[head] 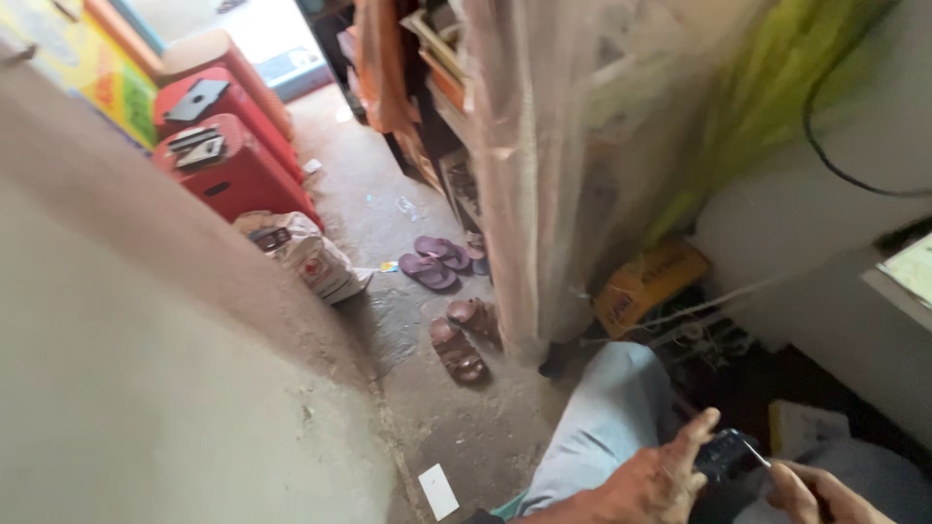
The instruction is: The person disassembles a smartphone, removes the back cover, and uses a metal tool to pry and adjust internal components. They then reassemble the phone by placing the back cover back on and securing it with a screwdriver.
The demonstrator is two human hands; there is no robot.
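Head view shows left hand grasping a small dark device between thumb and fingers; right hand pinches a thin tool touching it.

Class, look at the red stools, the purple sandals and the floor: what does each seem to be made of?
Red stools: probably moulded plastic, smooth, slightly glossy, one even colour.
Purple sandals: likely rubber or foam, matte, with thick straps; the picture leaves it open.
Floor: apparently bare concrete or cement, grey, rough and stained.
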